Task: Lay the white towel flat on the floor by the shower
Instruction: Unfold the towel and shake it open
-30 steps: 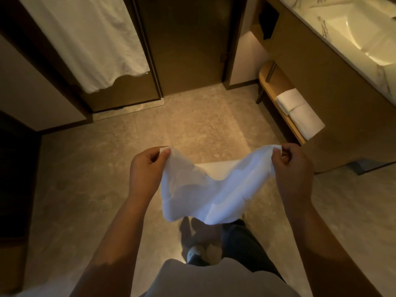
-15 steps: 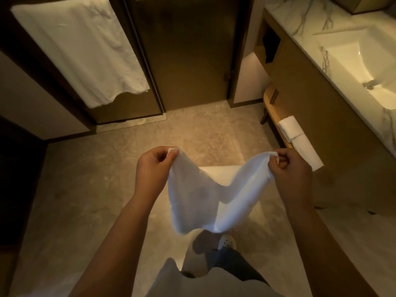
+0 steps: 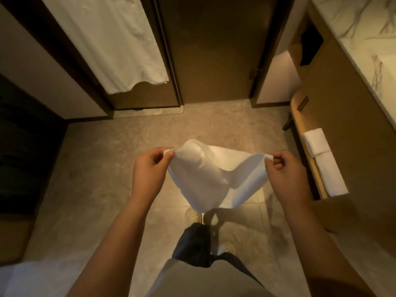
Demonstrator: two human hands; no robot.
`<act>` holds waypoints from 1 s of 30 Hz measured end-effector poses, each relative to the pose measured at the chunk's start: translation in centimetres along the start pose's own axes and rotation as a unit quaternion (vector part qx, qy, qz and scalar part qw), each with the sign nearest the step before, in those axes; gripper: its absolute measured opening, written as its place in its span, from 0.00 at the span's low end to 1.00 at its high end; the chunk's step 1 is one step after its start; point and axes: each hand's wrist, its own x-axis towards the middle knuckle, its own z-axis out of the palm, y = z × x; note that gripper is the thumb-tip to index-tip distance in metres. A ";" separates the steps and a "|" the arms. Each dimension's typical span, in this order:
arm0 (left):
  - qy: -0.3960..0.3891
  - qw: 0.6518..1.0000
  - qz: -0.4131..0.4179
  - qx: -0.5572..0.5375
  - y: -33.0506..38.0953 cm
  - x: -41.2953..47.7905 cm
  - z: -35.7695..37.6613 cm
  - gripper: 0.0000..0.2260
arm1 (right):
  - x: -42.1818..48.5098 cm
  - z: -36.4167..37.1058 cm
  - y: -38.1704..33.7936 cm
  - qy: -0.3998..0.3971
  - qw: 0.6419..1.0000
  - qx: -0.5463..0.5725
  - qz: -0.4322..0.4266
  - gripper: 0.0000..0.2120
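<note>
I hold the white towel (image 3: 210,179) in the air in front of me, above the beige stone floor (image 3: 111,168). My left hand (image 3: 150,172) pinches its left corner and my right hand (image 3: 285,176) pinches its right corner. The cloth sags between them in a loose fold, its lower end hanging near my feet. The glass shower door (image 3: 214,50) stands straight ahead, with its raised threshold (image 3: 147,111) at the floor to the left.
A large white towel (image 3: 111,39) hangs on the panel at upper left. On the right, a wooden shelf (image 3: 300,116) under the marble vanity (image 3: 364,39) carries folded white towels (image 3: 323,159). My legs and light shoes (image 3: 192,215) are below the towel.
I have stepped closer to the shower door. My hands stay on the two corners, and the towel's far edge has billowed up between them.
</note>
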 end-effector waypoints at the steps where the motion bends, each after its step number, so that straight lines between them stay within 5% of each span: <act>1: 0.001 1.000 -0.005 0.000 -0.1 0.8 0.0 0.07 | 0.7 0.5 -0.4 -0.001 1.000 0.000 -0.004 0.02; 17: -0.001 1.000 -0.029 0.003 0.4 20.8 -0.1 0.07 | 15.3 8.6 -9.4 0.030 1.000 -0.001 -0.003 0.04; 30: 0.007 0.997 -0.074 0.011 0.5 28.2 5.6 0.09 | 24.9 8.7 -7.1 -0.014 1.000 -0.010 -0.016 0.04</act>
